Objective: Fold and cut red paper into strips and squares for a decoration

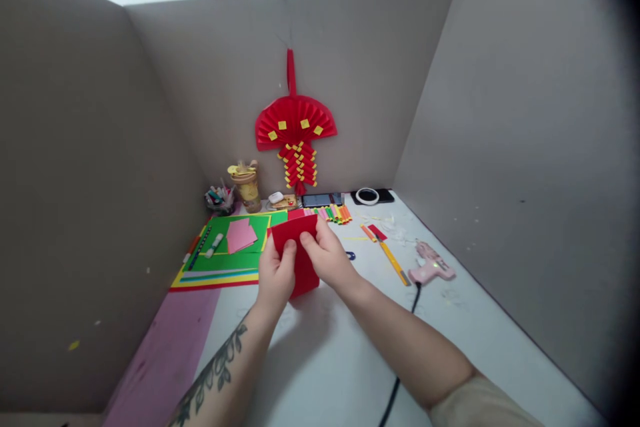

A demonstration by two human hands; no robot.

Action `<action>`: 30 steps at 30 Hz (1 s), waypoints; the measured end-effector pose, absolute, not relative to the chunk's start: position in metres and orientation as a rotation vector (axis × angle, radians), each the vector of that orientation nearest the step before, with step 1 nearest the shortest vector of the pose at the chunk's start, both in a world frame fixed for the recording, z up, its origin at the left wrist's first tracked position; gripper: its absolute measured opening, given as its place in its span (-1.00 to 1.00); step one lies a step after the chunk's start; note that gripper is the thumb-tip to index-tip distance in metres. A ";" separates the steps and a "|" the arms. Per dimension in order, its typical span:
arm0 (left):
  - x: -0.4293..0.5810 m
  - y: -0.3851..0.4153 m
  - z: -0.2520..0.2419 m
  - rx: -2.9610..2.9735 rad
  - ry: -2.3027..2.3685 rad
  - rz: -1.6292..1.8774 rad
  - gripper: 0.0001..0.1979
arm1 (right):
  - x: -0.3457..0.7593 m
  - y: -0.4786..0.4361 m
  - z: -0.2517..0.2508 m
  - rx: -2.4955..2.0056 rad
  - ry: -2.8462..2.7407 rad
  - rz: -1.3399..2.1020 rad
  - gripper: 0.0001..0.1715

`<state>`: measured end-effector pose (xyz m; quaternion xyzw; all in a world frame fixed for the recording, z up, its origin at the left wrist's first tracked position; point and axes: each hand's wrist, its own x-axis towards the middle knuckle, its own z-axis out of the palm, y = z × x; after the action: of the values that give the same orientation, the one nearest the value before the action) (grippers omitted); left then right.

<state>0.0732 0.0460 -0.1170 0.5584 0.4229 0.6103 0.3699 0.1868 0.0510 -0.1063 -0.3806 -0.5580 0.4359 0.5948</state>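
Note:
A sheet of red paper (304, 273) is held up above the table between my two hands. My left hand (278, 270) grips its left edge, thumb on the near face. On the upper right edge, my right hand (327, 253) pinches it, also with the thumb in front. The paper looks bent or folded, with its lower part hanging toward the table; its far side is hidden. Behind it lies a row of small coloured paper rolls (343, 215), partly covered by the paper and my right hand.
Coloured paper sheets (255, 223) with pink pieces (241, 236) and a glue stick (215, 245) lie left. At right are a yellow cutter (394, 263) and a pink glue gun (431, 265) with a black cord (395, 390). A red paper fan decoration (296, 121) hangs on the partition.

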 end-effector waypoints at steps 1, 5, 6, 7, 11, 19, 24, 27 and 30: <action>0.072 0.048 -0.118 1.397 1.063 1.559 -0.70 | 0.189 0.053 -0.106 -0.879 -1.307 1.040 -0.80; 0.068 0.049 -0.109 1.250 0.908 1.657 -0.72 | 0.200 0.056 -0.098 -0.801 -1.343 1.170 -0.89; 0.067 0.049 -0.103 1.220 0.866 1.719 -0.73 | 0.202 0.055 -0.096 -0.791 -1.348 1.189 -0.90; 0.065 0.048 -0.097 1.192 0.823 1.777 -0.73 | 0.203 0.055 -0.095 -0.791 -1.360 1.209 -0.90; 0.049 0.052 -0.072 1.097 0.657 1.998 -0.72 | 0.203 0.058 -0.101 -0.914 -1.577 1.266 -0.85; -0.004 0.087 -0.068 0.961 0.628 2.190 -0.69 | 0.200 0.071 -0.122 -1.080 -1.773 1.099 -0.80; -0.009 0.087 -0.071 0.980 0.606 2.027 -0.66 | 0.195 0.069 -0.129 -1.086 -1.632 1.264 -0.77; -0.004 0.087 -0.075 0.972 0.620 1.835 -0.60 | 0.194 0.068 -0.130 -1.018 -1.555 1.382 -0.77; 0.007 0.089 -0.084 0.964 0.680 1.740 -0.58 | 0.195 0.069 -0.130 -0.969 -1.579 1.361 -0.80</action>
<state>0.0074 0.0886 -0.0842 0.3982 0.2808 0.7184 0.4965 0.1948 0.0687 -0.1302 -0.3845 -0.6268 0.5402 0.4093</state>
